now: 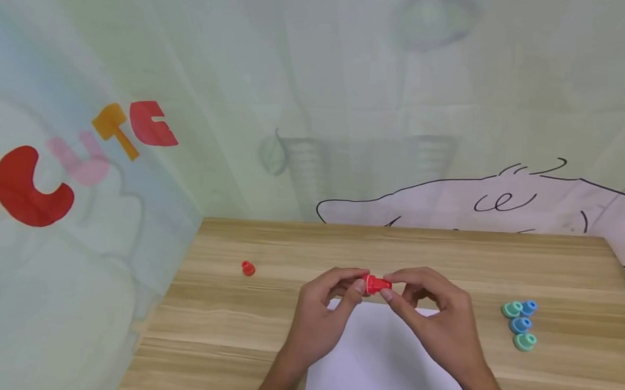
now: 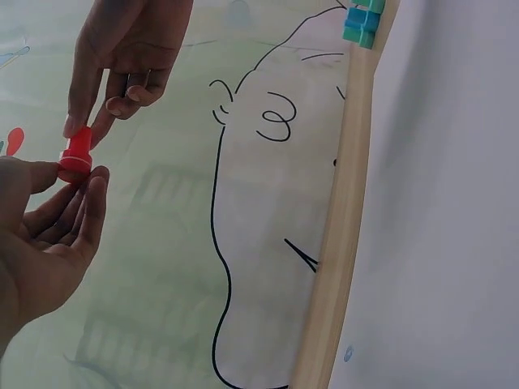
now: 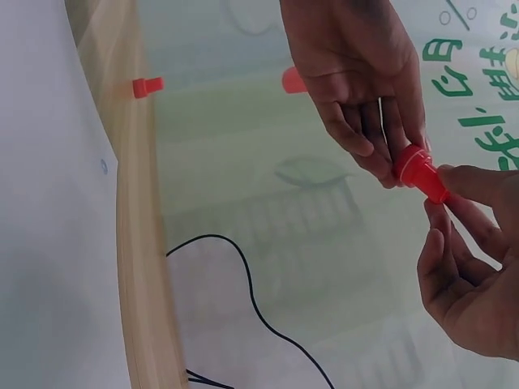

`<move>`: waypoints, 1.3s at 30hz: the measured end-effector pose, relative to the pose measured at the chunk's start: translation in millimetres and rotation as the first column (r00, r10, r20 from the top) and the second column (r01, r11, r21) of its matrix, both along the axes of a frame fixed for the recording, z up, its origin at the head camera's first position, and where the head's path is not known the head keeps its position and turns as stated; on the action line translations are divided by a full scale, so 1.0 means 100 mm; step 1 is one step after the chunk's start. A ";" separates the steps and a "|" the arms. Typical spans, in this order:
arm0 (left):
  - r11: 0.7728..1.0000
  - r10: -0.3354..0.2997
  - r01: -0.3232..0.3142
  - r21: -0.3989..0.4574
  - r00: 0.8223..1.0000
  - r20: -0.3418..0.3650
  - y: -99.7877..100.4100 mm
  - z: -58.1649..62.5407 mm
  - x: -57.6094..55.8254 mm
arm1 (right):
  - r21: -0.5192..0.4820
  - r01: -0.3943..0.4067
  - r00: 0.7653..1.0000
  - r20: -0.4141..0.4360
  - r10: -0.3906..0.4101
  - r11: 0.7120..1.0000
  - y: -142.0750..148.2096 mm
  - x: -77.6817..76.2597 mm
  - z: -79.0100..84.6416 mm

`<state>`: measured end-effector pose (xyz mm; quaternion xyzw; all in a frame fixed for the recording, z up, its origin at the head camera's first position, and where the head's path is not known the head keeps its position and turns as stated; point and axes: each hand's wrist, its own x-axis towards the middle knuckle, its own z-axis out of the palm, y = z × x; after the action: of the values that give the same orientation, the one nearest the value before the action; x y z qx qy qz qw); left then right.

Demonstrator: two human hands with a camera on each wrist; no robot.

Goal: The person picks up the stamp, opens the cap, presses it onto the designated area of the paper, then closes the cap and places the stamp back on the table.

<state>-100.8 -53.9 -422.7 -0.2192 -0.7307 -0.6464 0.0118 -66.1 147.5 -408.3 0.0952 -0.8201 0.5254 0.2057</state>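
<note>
Both hands meet at a small red toy stamp [image 1: 377, 284], held sideways above the far edge of a white sheet of paper [image 1: 383, 363]. The left hand [image 1: 324, 316] pinches its wide, white-ringed end between thumb and fingers. At the narrower end, the right hand [image 1: 441, 322] grips it with thumb and index finger. In the right wrist view the stamp [image 3: 422, 173] shows its wide base against the left fingertips and its narrow handle at the right thumb. A small blue mark [image 2: 349, 353] shows on the paper in the left wrist view.
Another red stamp [image 1: 248, 268] stands on the wooden table [image 1: 221, 314] to the left. Blue stamps [image 1: 521, 325] and green stamps [image 1: 524, 341] are grouped at the right. A printed curtain [image 1: 231, 126] hangs behind the table and along its left side.
</note>
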 end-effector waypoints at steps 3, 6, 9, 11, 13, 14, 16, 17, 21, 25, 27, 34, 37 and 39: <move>0.998 -0.042 0.043 0.034 0.999 -0.025 -0.01 0.00 0.00 | -0.013 -0.031 0.999 0.032 0.031 0.999 0.02 0.00 -0.01; 0.997 -0.065 0.067 0.045 0.997 -0.052 -0.02 0.02 0.01 | -0.022 -0.060 0.997 0.052 0.061 0.998 0.03 0.01 -0.01; 0.996 -0.083 0.087 0.037 0.991 -0.101 -0.03 0.03 0.01 | -0.010 -0.070 0.994 0.084 0.070 0.998 0.03 0.01 0.00; 0.995 -0.099 0.103 0.015 0.982 -0.161 -0.04 0.03 0.01 | 0.018 -0.064 0.990 0.130 0.061 0.998 0.03 0.01 0.01; 0.993 -0.117 0.118 -0.010 0.966 -0.233 -0.05 0.03 0.02 | 0.049 -0.065 0.979 0.196 0.054 0.997 0.03 0.01 0.02; 0.992 -0.123 0.122 -0.023 0.954 -0.272 -0.04 0.03 0.01 | 0.065 -0.071 0.971 0.234 0.054 0.995 0.02 0.01 0.03; 0.992 -0.130 0.124 -0.039 0.931 -0.343 -0.04 0.03 0.01 | 0.095 -0.086 0.952 0.301 0.054 0.992 0.02 0.02 0.04; 0.991 -0.131 0.124 -0.044 0.920 -0.370 -0.04 0.02 0.01 | 0.100 -0.101 0.943 0.327 0.063 0.990 0.02 0.02 0.05; 0.991 -0.131 0.122 -0.048 0.898 -0.421 -0.02 0.02 0.00 | 0.098 -0.161 0.925 0.361 0.116 0.982 0.03 0.01 0.04; 0.993 -0.115 0.099 -0.061 0.905 -0.410 -0.01 0.02 0.01 | 0.037 -0.184 0.926 0.342 0.160 0.982 0.02 -0.01 0.00; 0.994 -0.102 0.081 -0.069 0.910 -0.402 0.00 0.02 0.02 | 0.001 -0.179 0.934 0.313 0.169 0.984 0.00 -0.02 -0.01; 0.993 -0.063 0.009 -0.116 0.881 -0.469 0.03 0.03 0.05 | -0.037 -0.155 0.962 0.222 0.159 0.987 -0.05 -0.03 -0.06; 0.992 -0.044 -0.020 -0.125 0.873 -0.486 0.05 0.04 0.07 | -0.033 -0.131 0.971 0.197 0.135 0.991 -0.07 -0.02 -0.06; 0.992 -0.026 -0.035 -0.120 0.880 -0.474 0.06 0.04 0.09 | -0.019 -0.113 0.980 0.163 0.114 0.993 -0.09 -0.02 -0.07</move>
<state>-91.8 -48.3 -418.9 -0.3694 -0.7450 -0.5262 0.1779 -67.8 138.8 -414.9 0.0972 -0.8249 0.5463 0.1075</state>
